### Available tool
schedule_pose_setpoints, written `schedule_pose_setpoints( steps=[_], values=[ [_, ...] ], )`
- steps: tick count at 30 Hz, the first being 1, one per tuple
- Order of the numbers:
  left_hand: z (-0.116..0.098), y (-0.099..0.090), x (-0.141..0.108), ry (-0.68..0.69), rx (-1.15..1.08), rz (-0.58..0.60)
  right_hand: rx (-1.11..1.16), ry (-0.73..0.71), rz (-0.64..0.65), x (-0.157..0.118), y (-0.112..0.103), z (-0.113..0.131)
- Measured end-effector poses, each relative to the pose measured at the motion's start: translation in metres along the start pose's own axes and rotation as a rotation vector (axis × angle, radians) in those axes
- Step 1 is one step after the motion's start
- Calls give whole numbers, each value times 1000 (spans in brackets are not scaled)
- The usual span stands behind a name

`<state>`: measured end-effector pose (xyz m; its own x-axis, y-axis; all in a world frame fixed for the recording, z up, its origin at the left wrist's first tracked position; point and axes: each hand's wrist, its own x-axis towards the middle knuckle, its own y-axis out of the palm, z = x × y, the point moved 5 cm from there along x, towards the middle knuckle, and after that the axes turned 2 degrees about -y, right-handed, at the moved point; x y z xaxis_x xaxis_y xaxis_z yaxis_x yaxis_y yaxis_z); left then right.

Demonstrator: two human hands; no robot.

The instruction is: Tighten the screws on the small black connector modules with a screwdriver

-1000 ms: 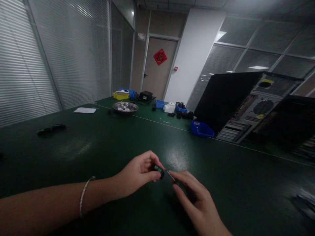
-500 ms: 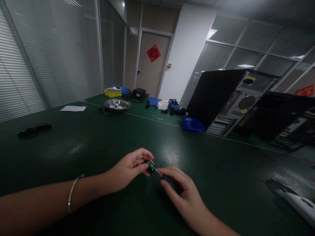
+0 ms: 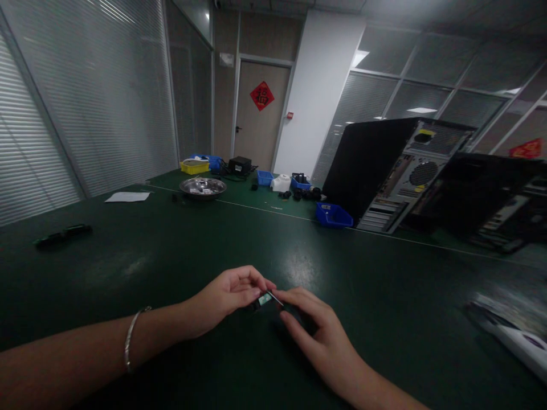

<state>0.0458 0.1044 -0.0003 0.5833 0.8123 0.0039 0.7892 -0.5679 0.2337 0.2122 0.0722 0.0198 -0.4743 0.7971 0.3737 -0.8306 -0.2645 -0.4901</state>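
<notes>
My left hand [image 3: 237, 293], with a bracelet on its wrist, is closed around a small green circuit board piece [image 3: 264, 299] with dark parts at its edge. From the other side my right hand [image 3: 318, 324] grips a thin tool with a metal shaft [image 3: 274, 297], which looks like a screwdriver. Its tip meets the board near my left fingertips. Most of the tool's handle is hidden in my right fingers. Both hands are just above the green tabletop [image 3: 179, 370].
A metal bowl [image 3: 203, 188] with small parts stands toward the back. Dark green-edged pieces [image 3: 64, 235] and a paper sheet [image 3: 127, 196] lie at left. A blue bin [image 3: 334, 215] sits beside a black computer case [image 3: 371, 165]. At right lies a white object [image 3: 519, 347].
The board has turned in my left hand, so a lighter green face shows. My left fingertips have come closer to the tool's shaft. The view has shifted slightly.
</notes>
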Motion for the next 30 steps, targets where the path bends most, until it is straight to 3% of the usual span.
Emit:
schedule_pose_setpoints(
  steps=[8, 16, 25, 30],
  values=[
    [9, 5, 1, -137, -28, 106, 39, -56, 24, -1, 2, 5],
    [10, 14, -2, -108, 43, 159, 59, -87, 58, -2, 3, 8],
    [3, -1, 5, 15, 18, -23, -9, -80, -67, -2, -4, 7],
    [-1, -5, 6, 81, 45, -84, -23, -57, -67, -2, -5, 3]
  ],
)
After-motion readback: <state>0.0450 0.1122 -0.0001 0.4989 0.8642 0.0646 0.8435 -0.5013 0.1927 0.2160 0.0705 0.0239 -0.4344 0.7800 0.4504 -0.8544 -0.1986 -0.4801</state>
